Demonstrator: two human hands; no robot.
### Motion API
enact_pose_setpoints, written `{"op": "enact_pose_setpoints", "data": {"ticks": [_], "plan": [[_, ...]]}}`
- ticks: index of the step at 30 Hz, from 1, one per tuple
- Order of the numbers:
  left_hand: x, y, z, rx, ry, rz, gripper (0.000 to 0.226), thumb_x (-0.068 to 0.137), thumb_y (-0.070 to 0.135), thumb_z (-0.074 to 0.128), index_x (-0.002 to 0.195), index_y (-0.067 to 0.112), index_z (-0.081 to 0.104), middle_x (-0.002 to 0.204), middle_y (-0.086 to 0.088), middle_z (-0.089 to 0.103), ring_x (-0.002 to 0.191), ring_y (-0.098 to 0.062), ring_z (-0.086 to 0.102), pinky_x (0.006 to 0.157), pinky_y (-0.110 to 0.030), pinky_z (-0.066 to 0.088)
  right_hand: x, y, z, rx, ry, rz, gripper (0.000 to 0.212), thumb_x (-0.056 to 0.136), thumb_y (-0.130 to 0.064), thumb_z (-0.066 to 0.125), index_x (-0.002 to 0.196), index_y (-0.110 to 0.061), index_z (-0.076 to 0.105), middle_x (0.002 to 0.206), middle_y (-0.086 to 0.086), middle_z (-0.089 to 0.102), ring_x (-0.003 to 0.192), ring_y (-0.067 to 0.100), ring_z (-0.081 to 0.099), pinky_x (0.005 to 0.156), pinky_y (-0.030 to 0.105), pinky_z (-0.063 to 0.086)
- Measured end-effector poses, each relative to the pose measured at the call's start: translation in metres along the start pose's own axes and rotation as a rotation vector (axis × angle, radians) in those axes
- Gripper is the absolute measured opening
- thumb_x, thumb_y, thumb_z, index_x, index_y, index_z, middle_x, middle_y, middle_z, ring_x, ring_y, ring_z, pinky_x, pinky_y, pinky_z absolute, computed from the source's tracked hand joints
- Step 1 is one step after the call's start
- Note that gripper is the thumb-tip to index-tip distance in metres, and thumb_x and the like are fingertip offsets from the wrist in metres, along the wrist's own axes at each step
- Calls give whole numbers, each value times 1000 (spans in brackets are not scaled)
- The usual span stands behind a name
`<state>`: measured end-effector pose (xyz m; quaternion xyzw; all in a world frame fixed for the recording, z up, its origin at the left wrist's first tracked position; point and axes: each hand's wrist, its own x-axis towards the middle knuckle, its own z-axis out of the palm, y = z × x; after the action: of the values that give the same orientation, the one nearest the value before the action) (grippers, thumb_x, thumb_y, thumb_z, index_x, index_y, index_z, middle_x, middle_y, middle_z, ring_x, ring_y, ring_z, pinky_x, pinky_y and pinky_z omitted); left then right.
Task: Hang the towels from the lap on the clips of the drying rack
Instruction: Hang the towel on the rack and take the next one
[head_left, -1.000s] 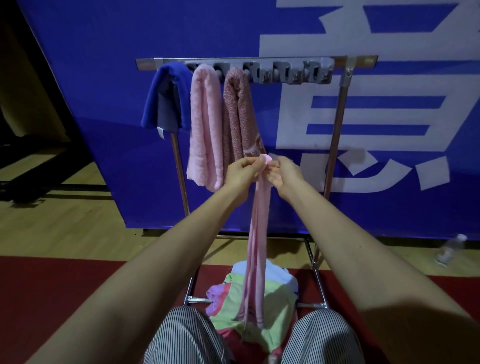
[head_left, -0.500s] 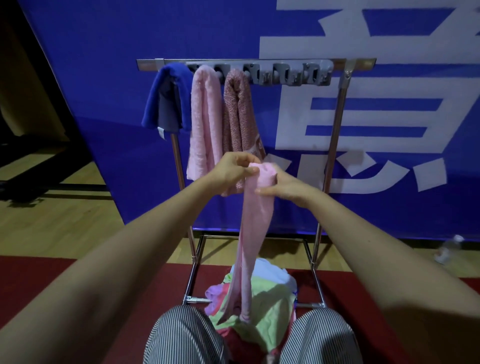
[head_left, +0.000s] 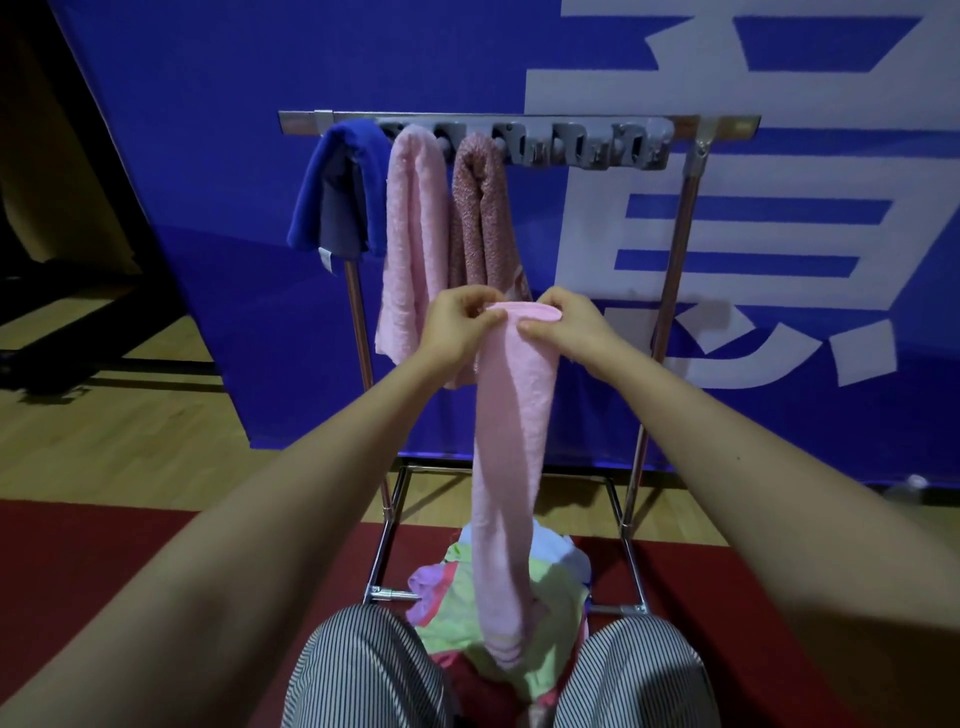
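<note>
A long light pink towel (head_left: 511, 441) hangs down in front of me, folded over at its top edge. My left hand (head_left: 457, 327) pinches the left end of that fold and my right hand (head_left: 569, 325) pinches the right end. Its lower end rests on a pile of coloured towels (head_left: 462, 618) on my lap. Behind stands the metal drying rack (head_left: 675, 270) with a grey strip of clips (head_left: 582, 148) on its top bar. A blue towel (head_left: 337, 192), a pink towel (head_left: 413, 234) and a speckled dusty-pink towel (head_left: 478, 223) hang from the left clips. The clips to the right hold nothing.
A blue banner wall (head_left: 260, 78) with large white characters stands right behind the rack. My striped trouser knees (head_left: 363, 670) frame the pile. The floor is wood (head_left: 130, 431) with a red mat (head_left: 78, 561) near me. A plastic bottle (head_left: 914, 483) lies at the far right.
My hands have moved apart along the towel's top, turning a bunched pinch into a wider folded edge. The towel now hangs flatter and broader.
</note>
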<state>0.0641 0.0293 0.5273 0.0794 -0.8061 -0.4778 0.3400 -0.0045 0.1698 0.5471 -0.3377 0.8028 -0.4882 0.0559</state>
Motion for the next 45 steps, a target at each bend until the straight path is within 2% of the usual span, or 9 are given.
{"op": "enact_pose_setpoints", "data": {"ticks": [3,8,14,18,23,30,34,41,45], "plan": [[1,5,2,-72,-37,-91,11,83,3,64,88,12,68,73,4,63,67,-6,55,68,-22,49,2,-2,-2,-138,-123,-20,36,81,-25,70,110,-8,57,100,3,57,87,15,53,59,19,40],[1,10,0,-116,-124,-117,14,85,4,64,99,9,64,86,-8,62,79,-16,57,72,-23,50,7,-11,-6,-255,-94,-138,27,85,-23,66,107,-9,69,92,3,62,86,13,53,66,26,38],[-16,-11,-11,-329,-439,-227,84,75,24,73,143,23,24,134,3,46,117,-7,51,86,-21,51,9,-21,-17,-227,-232,-192,23,85,-17,66,105,-7,70,89,2,64,82,12,57,65,17,44],[-35,-30,4,-330,-526,-282,66,71,19,78,130,18,48,128,-2,58,118,-15,56,96,-32,49,13,-36,-19,-159,-221,-215,21,84,-16,68,102,-6,70,90,6,64,82,13,57,73,26,49],[-56,-45,25,-339,-279,-381,30,80,16,72,107,13,61,103,-1,66,94,-14,64,75,-22,53,14,-48,-24,-61,-125,-201,20,84,-18,67,103,-12,70,82,-4,64,73,3,58,65,13,48],[-96,-90,28,-213,-513,-534,28,79,19,73,104,7,67,105,-12,69,97,-25,66,88,-39,54,12,-47,-40,234,129,-105,23,87,-20,64,107,-10,66,83,-9,61,76,3,56,60,11,49],[-122,-101,36,-158,-567,-591,28,84,26,68,107,11,64,102,-6,68,90,-17,67,78,-26,55,16,-57,-51,402,291,-86,27,86,-19,65,110,-6,65,87,-4,62,79,5,58,61,13,51],[-121,-99,21,-216,-577,-572,53,77,51,67,100,3,69,104,-17,70,93,-24,66,90,-43,50,19,-20,-85,272,671,181,26,90,-25,60,111,-10,64,110,7,65,91,19,59,76,30,51],[-105,-87,6,-269,-597,-562,39,88,40,58,99,4,70,94,-10,73,85,-19,68,76,-29,53,17,22,-112,138,806,453,32,91,-24,56,120,-10,60,120,9,63,107,26,61,84,30,47]]}}
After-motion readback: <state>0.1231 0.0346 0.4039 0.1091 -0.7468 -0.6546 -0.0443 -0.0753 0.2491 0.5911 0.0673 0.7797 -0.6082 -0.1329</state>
